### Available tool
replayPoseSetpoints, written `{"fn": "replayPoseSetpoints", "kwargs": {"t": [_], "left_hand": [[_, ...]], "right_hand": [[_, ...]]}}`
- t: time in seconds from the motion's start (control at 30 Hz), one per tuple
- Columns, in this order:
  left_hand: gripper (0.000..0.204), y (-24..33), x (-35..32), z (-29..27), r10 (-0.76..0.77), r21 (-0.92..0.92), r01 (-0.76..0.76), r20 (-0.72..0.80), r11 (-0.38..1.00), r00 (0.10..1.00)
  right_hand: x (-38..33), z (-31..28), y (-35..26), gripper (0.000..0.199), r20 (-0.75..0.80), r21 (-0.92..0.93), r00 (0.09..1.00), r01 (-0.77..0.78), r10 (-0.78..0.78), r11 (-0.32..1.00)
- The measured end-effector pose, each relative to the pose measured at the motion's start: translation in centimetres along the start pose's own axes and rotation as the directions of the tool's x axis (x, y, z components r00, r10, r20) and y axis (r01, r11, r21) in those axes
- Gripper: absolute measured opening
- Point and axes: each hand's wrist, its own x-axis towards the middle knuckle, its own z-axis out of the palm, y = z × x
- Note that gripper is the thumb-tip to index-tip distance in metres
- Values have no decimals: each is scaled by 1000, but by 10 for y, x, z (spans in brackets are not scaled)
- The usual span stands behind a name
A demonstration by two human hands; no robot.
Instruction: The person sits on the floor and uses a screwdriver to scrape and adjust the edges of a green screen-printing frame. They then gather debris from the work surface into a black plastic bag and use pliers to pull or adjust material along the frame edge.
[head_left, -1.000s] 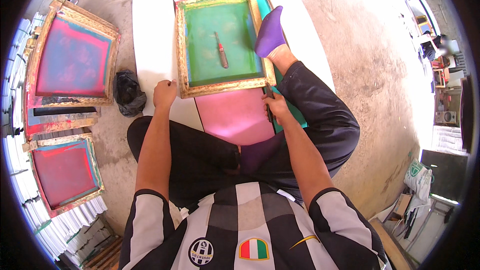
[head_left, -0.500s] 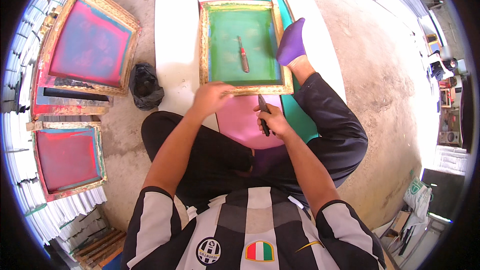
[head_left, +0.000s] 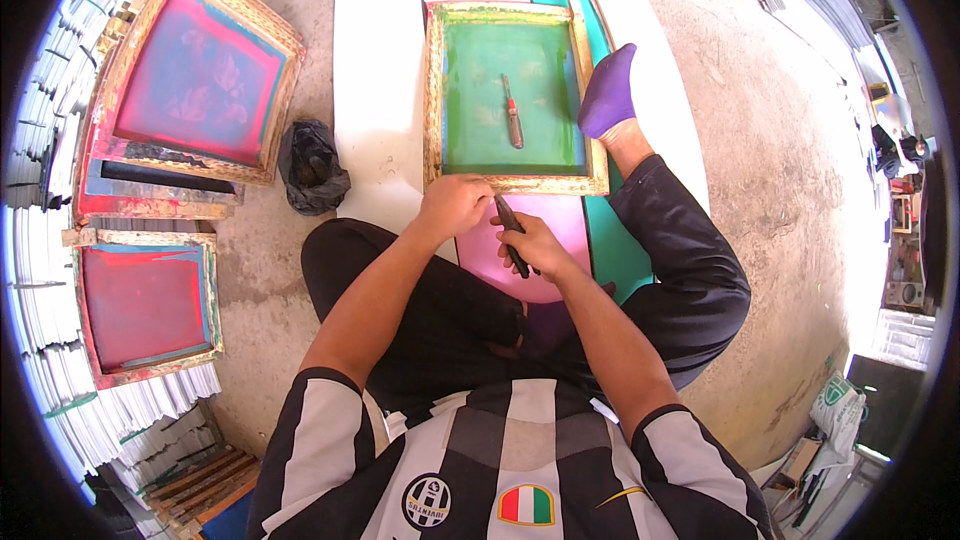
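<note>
Concrete floor: worn and stained, spreading down the left and right of the frame.
White boards: flat, from the top edge toward the centre.
Green-mesh frame: wooden, lying upper centre over the white boards.
Blue-and-pink mesh frame: wooden, tilted, upper left.
Red mesh frame: smaller, left edge, below the blue-and-pink one.
Pink sheet: centre, showing below the green-mesh frame's lower rail.
Black bag: crumpled, left of centre, just beside the white boards.
Right hand: centre of the frame, gripping the dark pliers, which point up and left.
Left hand: by the lower rail's left part, fingers bent inward; cannot tell whether they are closed on anything.
Dark pliers: centre, tip near the left fingertips and the lower rail.
Screwdriver: red and dark handle, lying on the green mesh, shaft toward the top.
</note>
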Motion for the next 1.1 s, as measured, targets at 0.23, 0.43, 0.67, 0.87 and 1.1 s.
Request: {"fn": "replayPoseSetpoints", "kwargs": {"t": [0.23,0.43,0.67,0.87,1.1], "left_hand": [[15,-43,-4,-3,-295,119,307,-104,944,950],[21,-68,1,-50,-776,109,793,-162,600,610],[31,-80,2,-52,-872,173,881,-150,440,465],[34,-65,4,-55,-878,205,883,-151,423,455],[39,-68,8,-47,-834,182,840,-130,511,536]], "right_hand": [[-3,-23,15,39,-143,-18,989,47,-49,999],[-14,-101,36,42,-551,-339,832,-151,-65,929],[-6,-134,52,45,-571,-361,821,-240,-10,901],[-6,-126,39,47,-578,-421,816,-279,-18,863],[-7,-120,27,49,-602,-497,798,-349,-26,795]]}}
